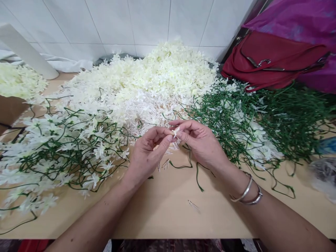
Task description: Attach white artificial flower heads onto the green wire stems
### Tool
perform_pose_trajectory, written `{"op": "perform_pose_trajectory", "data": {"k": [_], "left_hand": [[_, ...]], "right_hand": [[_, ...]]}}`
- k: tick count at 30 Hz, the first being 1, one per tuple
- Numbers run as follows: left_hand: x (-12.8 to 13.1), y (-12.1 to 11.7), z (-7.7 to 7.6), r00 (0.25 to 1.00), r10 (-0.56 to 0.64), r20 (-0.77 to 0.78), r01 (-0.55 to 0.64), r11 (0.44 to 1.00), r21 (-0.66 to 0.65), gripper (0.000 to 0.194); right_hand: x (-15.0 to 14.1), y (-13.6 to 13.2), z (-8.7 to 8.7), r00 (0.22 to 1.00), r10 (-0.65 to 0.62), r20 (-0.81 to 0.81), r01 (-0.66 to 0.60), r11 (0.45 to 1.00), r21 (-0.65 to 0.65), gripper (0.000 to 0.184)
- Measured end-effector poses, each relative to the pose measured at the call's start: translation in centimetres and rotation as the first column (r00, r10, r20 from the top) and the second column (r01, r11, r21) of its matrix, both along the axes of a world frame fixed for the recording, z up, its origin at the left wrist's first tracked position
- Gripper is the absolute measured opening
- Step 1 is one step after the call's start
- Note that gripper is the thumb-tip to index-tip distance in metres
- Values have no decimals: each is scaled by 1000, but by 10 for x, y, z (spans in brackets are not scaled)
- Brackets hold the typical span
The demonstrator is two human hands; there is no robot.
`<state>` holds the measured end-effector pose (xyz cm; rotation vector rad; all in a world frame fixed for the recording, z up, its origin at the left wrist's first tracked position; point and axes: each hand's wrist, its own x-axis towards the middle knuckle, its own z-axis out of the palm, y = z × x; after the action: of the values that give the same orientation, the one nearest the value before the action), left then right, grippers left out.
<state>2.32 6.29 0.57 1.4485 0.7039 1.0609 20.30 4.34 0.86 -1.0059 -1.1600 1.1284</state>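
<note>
My left hand [148, 154] and my right hand [201, 141] meet over the middle of the wooden table [168, 213], fingertips pinched together on one small cream artificial flower [175, 132]. A thin green stem [187, 162] trails down from under my right hand onto the table. Just behind my hands lies a heap of white plastic stamens [149, 115], and behind that a big pile of loose cream petals [162, 75]. My right wrist wears two silver bangles [248, 192].
Finished green sprays with white flowers [60, 147] cover the left side. Bare green stems [275, 119] are heaped at right. A red handbag [273, 63] and purple cloth [301, 21] sit at back right, against a white tiled wall [131, 24]. A clear plastic bag [324, 175] lies at the right edge.
</note>
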Motion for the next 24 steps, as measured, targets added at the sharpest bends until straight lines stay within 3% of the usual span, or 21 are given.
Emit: {"op": "perform_pose_trajectory", "data": {"k": [3, 6, 9, 13, 17, 20, 24], "left_hand": [[-1, -2, 0, 974, 152, -168, -113, 968, 223, 11], [-1, -2, 1, 915, 300, -271, -133, 855, 501, 11], [-1, -3, 1, 901, 238, -362, 53, 768, 638, 11], [1, -7, -2, 796, 88, -598, 392, 679, 621, 7], [3, -12, -7, 700, 122, -704, 506, 610, 609, 12], [2, -11, -5, 722, 128, -680, 485, 607, 629, 10], [-9, 4, 9, 818, 266, -510, 225, 668, 709, 7]], "right_hand": [[8, 5, -4, 994, -106, 4, 106, 992, 74, 13], [19, 12, -8, 974, -223, 43, 217, 969, 115, 17], [28, 17, -8, 951, -296, 92, 283, 949, 137, 18], [32, 19, -5, 912, -383, 150, 356, 917, 178, 21], [32, 18, -1, 894, -404, 197, 368, 909, 196, 24], [30, 15, 0, 903, -384, 194, 347, 916, 201, 23], [26, 11, 2, 913, -340, 226, 304, 936, 179, 19]]}}
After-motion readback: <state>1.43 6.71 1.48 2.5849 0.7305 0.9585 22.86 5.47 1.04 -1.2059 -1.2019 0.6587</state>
